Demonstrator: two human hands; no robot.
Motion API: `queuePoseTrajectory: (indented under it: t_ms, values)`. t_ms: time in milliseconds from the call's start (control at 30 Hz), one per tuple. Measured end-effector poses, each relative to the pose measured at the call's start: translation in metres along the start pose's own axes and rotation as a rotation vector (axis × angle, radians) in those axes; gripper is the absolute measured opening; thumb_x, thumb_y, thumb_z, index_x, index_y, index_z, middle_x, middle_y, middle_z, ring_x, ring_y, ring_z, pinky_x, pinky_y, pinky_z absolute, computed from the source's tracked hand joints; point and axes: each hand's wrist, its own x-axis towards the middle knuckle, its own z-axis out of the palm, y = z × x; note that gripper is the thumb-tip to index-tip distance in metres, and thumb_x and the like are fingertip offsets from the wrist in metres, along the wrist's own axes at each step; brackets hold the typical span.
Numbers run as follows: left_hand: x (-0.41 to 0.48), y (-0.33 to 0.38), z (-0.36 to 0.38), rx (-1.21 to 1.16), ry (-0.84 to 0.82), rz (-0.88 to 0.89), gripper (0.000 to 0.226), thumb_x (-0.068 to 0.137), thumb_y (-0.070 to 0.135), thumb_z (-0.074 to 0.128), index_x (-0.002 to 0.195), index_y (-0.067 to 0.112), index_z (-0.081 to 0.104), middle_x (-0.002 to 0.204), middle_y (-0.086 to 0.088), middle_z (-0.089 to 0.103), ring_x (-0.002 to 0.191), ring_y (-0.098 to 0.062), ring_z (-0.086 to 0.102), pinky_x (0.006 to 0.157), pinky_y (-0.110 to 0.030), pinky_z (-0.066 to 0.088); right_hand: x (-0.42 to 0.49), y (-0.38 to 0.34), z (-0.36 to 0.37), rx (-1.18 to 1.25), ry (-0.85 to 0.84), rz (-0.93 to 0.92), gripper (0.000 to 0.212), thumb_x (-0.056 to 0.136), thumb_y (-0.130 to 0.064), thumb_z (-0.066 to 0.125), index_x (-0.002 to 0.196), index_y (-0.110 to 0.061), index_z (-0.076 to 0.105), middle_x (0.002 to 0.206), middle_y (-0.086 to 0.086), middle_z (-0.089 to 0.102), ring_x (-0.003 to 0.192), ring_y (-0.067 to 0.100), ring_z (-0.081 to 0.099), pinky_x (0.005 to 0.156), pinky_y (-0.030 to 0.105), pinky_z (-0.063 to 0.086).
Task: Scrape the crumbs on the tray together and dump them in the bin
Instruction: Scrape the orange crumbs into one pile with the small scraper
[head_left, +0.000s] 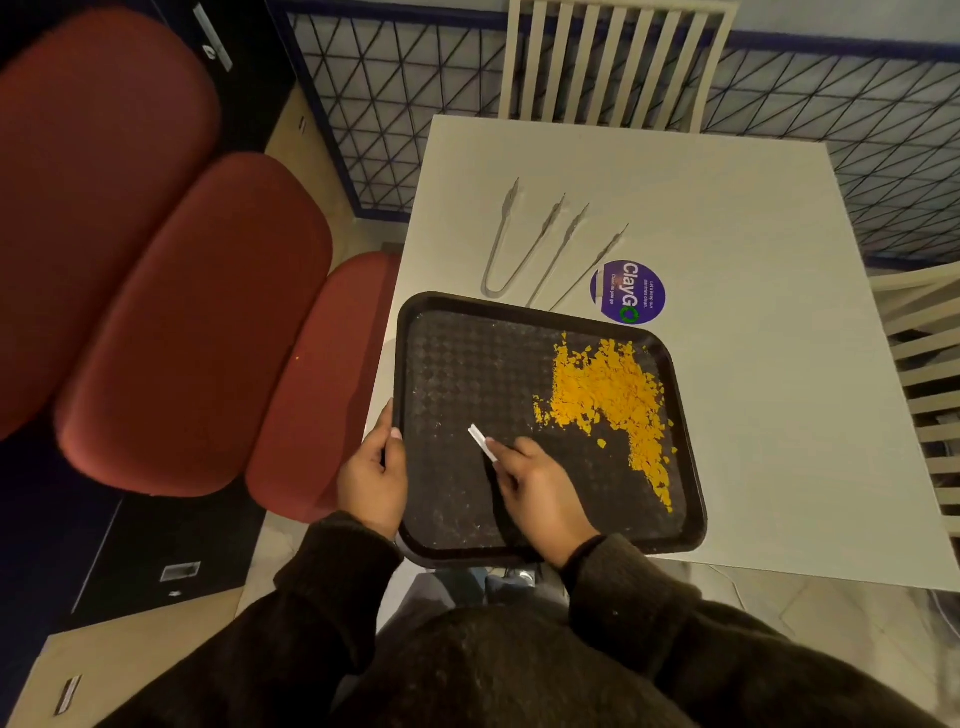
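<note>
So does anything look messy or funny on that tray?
Yes. Orange crumbs are scattered in a loose pile along the right side of the black plastic tray. The tray also sits crooked, its near-left corner hanging off the white table, steadied by the left hand.

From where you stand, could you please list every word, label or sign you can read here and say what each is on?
"ClayGo": large white letters on the round purple sticker stuck to the white table, beside the tongs.
Smaller lines on the same sticker: too small to read reliably.
Small labels on the dark cabinets at left: blurred, unreadable.
Tray and white scraper: no text visible.
</note>
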Motion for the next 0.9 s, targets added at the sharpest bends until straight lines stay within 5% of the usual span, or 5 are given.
queuePoseTrajectory:
  t_ms: [100, 233, 533, 733, 900]
  values:
    - [0.000, -0.003, 0.000, 0.013, 0.001, 0.014, 0.038, 0.095, 0.019, 0.041, 0.133, 0.024, 0.047, 0.121, 0.020, 0.051, 0.103, 0.007, 0.051, 0.083, -0.002, 0.035, 0.007, 0.014, -0.005, -0.014, 0.063, 0.091, 0.037, 0.088, -0.001, 0.053, 0.125, -0.008, 0.057, 0.098, 0.012, 0.059, 0.079, 0.025, 0.059, 0.073, 0.029, 0.049]
    - [-0.002, -0.002, -0.001, 0.021, 0.012, 0.025, 0.039, 0.096, 0.018, 0.041, 0.133, 0.022, 0.048, 0.118, 0.021, 0.049, 0.109, 0.003, 0.046, 0.087, -0.011, 0.034, 0.018, 0.043, -0.019, -0.040, 0.112, 0.239, 0.038, 0.092, -0.003, 0.047, 0.130, -0.010, 0.052, 0.100, 0.011, 0.056, 0.085, 0.022, 0.052, 0.082, 0.032, 0.047]
    - [-0.003, -0.002, -0.003, -0.011, 0.006, -0.010, 0.038, 0.096, 0.018, 0.040, 0.133, 0.022, 0.048, 0.111, 0.021, 0.050, 0.104, 0.003, 0.047, 0.076, -0.004, 0.032, 0.030, 0.079, -0.038, -0.002, 0.161, 0.386, 0.038, 0.095, -0.009, 0.044, 0.131, -0.017, 0.052, 0.111, 0.011, 0.057, 0.099, 0.028, 0.055, 0.090, 0.038, 0.045]
    - [0.002, 0.000, -0.006, 0.016, 0.032, -0.013, 0.037, 0.096, 0.019, 0.041, 0.132, 0.023, 0.049, 0.104, 0.018, 0.051, 0.084, 0.009, 0.049, 0.084, -0.019, 0.035, -0.031, 0.077, -0.036, -0.034, 0.072, 0.212, 0.024, 0.093, -0.012, 0.051, 0.112, -0.015, 0.064, 0.095, 0.001, 0.059, 0.085, 0.016, 0.053, 0.071, 0.026, 0.040]
    - [0.000, -0.001, -0.007, 0.015, 0.005, -0.028, 0.038, 0.096, 0.020, 0.040, 0.133, 0.024, 0.047, 0.110, 0.020, 0.049, 0.103, 0.000, 0.047, 0.085, -0.018, 0.035, -0.039, 0.094, -0.033, -0.070, 0.090, 0.281, 0.016, 0.092, -0.012, 0.052, 0.098, -0.013, 0.066, 0.089, 0.003, 0.058, 0.081, 0.021, 0.053, 0.066, 0.033, 0.041]
